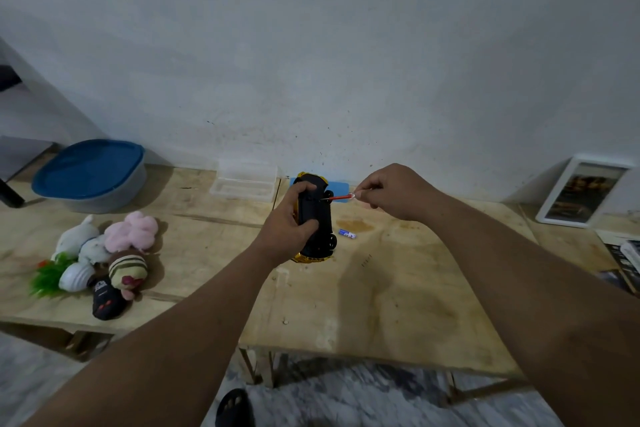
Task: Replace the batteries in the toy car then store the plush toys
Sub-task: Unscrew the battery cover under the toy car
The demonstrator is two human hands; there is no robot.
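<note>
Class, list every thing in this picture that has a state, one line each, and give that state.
toy car: upside down, gripped by left hand
screwdriver: pinched by right hand, tip at the car's underside
battery: lying loose on the table
blue-lidded tub: lid on
clear box: open
plush toys: heaped on the table

Dim, flat indoor light with a bluish cast; soft shadows fall beneath both forearms onto the pale plywood worktop (398, 288). Wide-angle distortion bends the edges. Fine detail looks soft, slightly smeared.
</note>
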